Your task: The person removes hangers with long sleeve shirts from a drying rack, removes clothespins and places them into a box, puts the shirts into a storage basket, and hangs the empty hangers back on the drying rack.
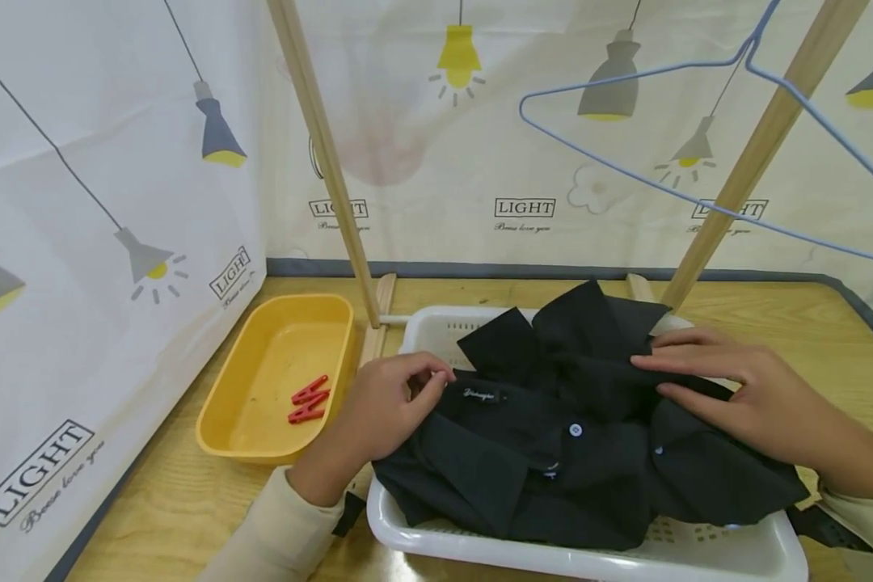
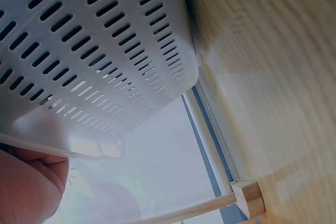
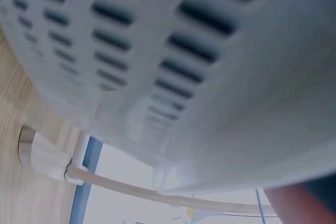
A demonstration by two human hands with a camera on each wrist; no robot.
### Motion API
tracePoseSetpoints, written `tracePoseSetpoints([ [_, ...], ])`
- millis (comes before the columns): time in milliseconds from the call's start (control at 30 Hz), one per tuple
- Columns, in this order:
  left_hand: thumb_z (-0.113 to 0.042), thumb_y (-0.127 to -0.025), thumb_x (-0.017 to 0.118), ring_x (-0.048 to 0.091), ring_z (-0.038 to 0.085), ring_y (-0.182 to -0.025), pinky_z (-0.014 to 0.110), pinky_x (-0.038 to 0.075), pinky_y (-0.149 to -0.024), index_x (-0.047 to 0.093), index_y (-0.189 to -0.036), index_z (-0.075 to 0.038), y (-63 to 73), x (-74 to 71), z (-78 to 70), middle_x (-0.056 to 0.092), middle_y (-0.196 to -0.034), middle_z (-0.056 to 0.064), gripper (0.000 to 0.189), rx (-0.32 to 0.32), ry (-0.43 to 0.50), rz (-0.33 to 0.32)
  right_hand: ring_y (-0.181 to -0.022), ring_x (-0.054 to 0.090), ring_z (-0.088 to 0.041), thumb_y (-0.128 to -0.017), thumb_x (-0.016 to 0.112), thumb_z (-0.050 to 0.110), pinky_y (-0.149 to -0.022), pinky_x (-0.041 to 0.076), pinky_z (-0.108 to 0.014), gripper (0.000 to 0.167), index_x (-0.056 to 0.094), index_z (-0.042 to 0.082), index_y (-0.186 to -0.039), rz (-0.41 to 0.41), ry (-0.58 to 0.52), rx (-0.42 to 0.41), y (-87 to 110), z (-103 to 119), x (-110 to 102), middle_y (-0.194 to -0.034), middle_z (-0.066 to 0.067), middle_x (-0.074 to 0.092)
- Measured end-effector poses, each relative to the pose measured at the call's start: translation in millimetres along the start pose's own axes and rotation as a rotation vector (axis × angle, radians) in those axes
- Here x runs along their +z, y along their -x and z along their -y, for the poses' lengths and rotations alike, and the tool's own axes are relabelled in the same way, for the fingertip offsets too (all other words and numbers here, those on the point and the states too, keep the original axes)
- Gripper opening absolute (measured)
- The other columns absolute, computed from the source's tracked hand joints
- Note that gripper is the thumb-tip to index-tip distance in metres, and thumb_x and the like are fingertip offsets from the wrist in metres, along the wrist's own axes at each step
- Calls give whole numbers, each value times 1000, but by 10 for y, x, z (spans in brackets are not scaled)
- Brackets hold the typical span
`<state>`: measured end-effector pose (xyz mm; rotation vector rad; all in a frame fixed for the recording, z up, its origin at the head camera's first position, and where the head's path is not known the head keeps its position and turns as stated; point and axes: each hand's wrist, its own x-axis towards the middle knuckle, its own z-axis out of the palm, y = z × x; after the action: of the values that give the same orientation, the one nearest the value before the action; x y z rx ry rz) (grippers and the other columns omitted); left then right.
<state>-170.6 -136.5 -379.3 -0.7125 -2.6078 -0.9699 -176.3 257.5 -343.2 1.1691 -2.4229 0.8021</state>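
A black shirt [image 1: 596, 453] with a collar label and pale buttons lies bunched in a white plastic basket [image 1: 589, 558]. At its left side, my left hand [image 1: 385, 404] pinches the cloth near the label between thumb and curled fingers. My right hand [image 1: 742, 380] rests on the shirt's right part, its fingers extended and its thumb apart from them. The left wrist view shows the slotted basket wall [image 2: 105, 40] and part of the left hand [image 2: 31, 187] below the rim. In the right wrist view the basket wall fills most of the frame, with a blurred bit of hand [image 3: 299, 205] at the corner.
A yellow tray [image 1: 262, 347] holding red clothespins [image 1: 309, 400] stands left of the basket. Behind it rises a wooden rack with slanted posts [image 1: 327, 153]. A blue hanger [image 1: 626, 170] hangs at upper right, before a lamp-printed curtain [image 1: 422, 162].
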Motion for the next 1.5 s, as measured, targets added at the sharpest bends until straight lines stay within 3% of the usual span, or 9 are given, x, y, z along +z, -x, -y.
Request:
tracePoseSetpoints([
  [200,-24,-97,62,53,1,-64,21,46,-60,74,-98,-22,2,-4,1,67,-79,-12,13,-6,1,3,-118,55,5,-66,83,-13,-92,44,-5,63,73,19,-120,76,-69,3,47,130,-28,-113,13,73],
  [467,-24,-97,61,52,2,-64,21,45,-59,74,-97,-22,10,2,6,66,-78,-11,13,-12,0,3,-117,58,1,-70,82,-9,-97,41,-6,57,74,22,-118,168,-175,-65,132,106,83,-113,10,74],
  [833,-24,-97,61,52,1,-63,21,45,-59,74,-97,-23,5,17,10,66,-77,-12,13,5,-8,-3,-97,62,-3,-86,74,1,-81,48,-13,38,73,24,-116,321,-275,0,214,31,177,-107,13,69],
  [1000,-24,-97,62,52,2,-63,21,44,-59,74,-96,-23,-2,18,9,66,-78,-12,13,2,-4,-8,-93,61,-3,-88,73,5,-77,49,-15,33,74,27,-112,339,-257,-2,224,10,216,-104,15,69],
  [1133,-24,-97,62,52,2,-63,21,44,-59,74,-96,-23,-4,17,5,67,-78,-12,12,1,-1,-7,-90,62,0,-86,76,7,-76,48,-13,30,69,27,-108,305,-205,13,232,29,255,-99,15,67],
  [1233,-23,-97,62,52,2,-64,21,45,-59,74,-96,-23,-9,24,7,67,-79,-12,12,3,-1,-7,-86,64,2,-84,79,7,-76,46,-10,40,58,20,-116,262,-185,100,231,81,270,-96,17,65],
  [1333,-23,-97,62,52,2,-63,21,45,-59,74,-95,-22,-12,26,11,67,-78,-12,13,6,2,-11,-82,65,4,-81,81,5,-73,47,-10,66,45,13,-136,236,-164,185,219,128,265,-91,20,63],
  [1433,-22,-97,61,52,2,-63,22,45,-59,74,-95,-22,-10,20,10,67,-78,-11,13,9,5,-18,-80,59,6,-77,84,5,-67,45,-14,84,41,15,-148,223,-91,189,209,141,265,-88,24,61],
  [1500,-22,-97,61,52,2,-62,22,45,-59,74,-95,-22,-8,17,7,67,-77,-12,13,10,8,-21,-83,53,6,-73,87,6,-65,42,-15,84,47,18,-146,199,-31,165,208,140,271,-91,22,57],
])
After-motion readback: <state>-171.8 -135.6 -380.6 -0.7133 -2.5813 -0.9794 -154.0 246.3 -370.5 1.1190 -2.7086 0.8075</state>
